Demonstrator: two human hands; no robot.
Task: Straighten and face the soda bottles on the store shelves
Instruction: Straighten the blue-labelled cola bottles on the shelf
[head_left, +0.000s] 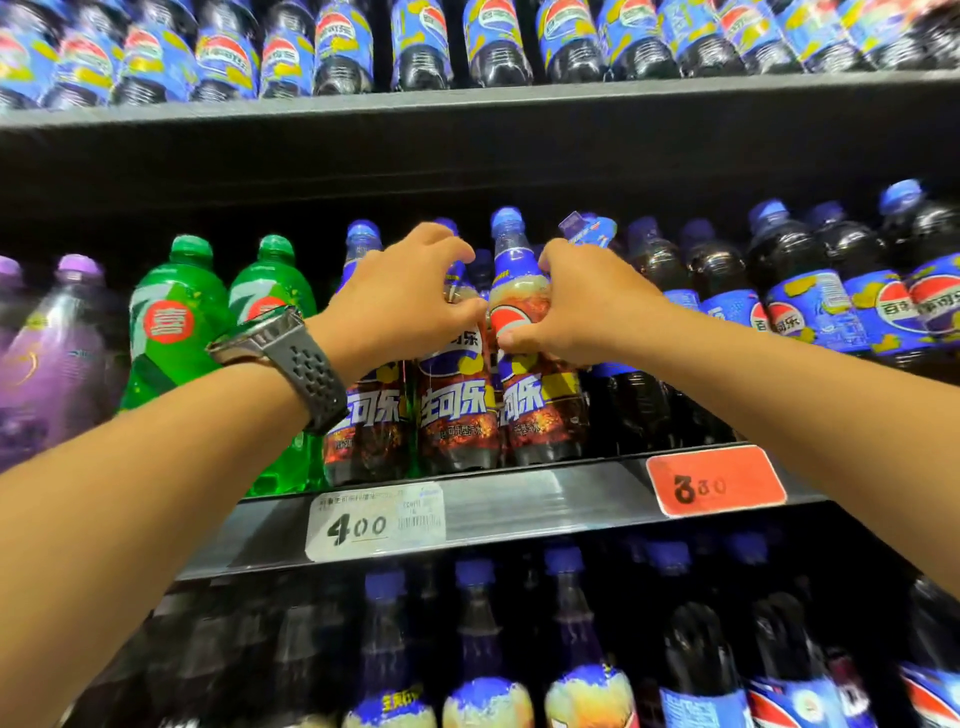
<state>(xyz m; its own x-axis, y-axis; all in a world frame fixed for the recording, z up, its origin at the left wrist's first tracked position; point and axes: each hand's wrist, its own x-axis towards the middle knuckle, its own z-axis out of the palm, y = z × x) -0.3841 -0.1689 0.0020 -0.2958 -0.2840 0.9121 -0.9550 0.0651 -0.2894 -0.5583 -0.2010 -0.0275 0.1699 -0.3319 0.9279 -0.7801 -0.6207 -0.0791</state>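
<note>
Three cola bottles with blue caps and amber-and-blue labels stand at the front of the middle shelf (545, 499). My left hand (400, 296), with a grey watch on the wrist, curls round the upper part of the middle bottle (452, 410). My right hand (576, 306) grips the shoulder of the right bottle (535, 400), thumb on its label. The left bottle (363, 421) stands partly hidden behind my left wrist. The two held bottles stand upright and touch each other.
Two green bottles (176, 322) and purple bottles (57, 353) stand left of the colas. Dark cola bottles with blue labels (800, 306) fill the right side, the top shelf (415, 47) and the bottom shelf (571, 649). A white price tag (374, 519) and a red one (717, 486) sit on the shelf edge.
</note>
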